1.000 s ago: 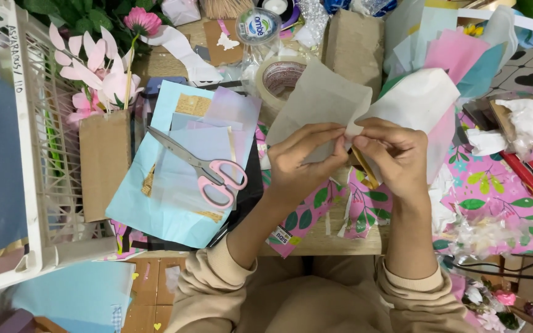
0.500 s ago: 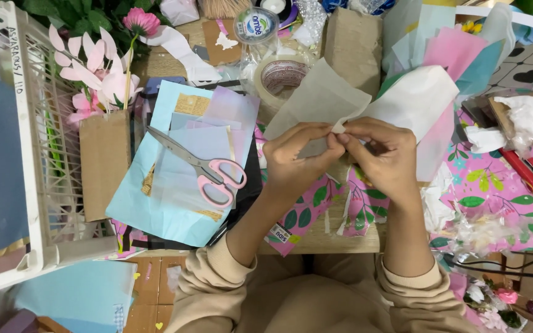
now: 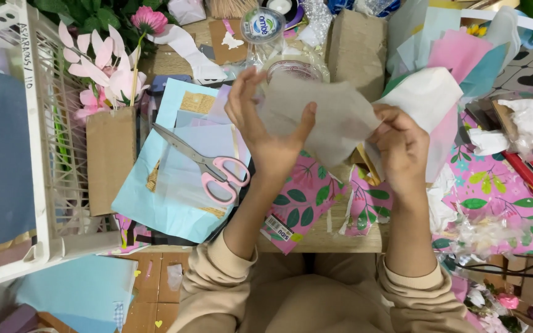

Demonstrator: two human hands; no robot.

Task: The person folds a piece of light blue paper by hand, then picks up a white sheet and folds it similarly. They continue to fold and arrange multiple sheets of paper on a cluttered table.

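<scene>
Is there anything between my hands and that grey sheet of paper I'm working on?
Nothing visible. The left hand already grips the grey paper sheet with its thumb on top, and the right hand touches its right edge. The scissors lie apart to the left, on light blue paper.

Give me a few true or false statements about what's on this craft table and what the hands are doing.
1. Both hands hold a grey sheet of paper. True: the left hand and the right hand grip it.
2. The scissors have blue handles. False: the handles are pink.
3. The scissors lie on light blue paper. True.
4. The white wire basket is right of the hands. False: it is left of them.
5. The right hand holds the scissors. False: they lie on the table.
</scene>
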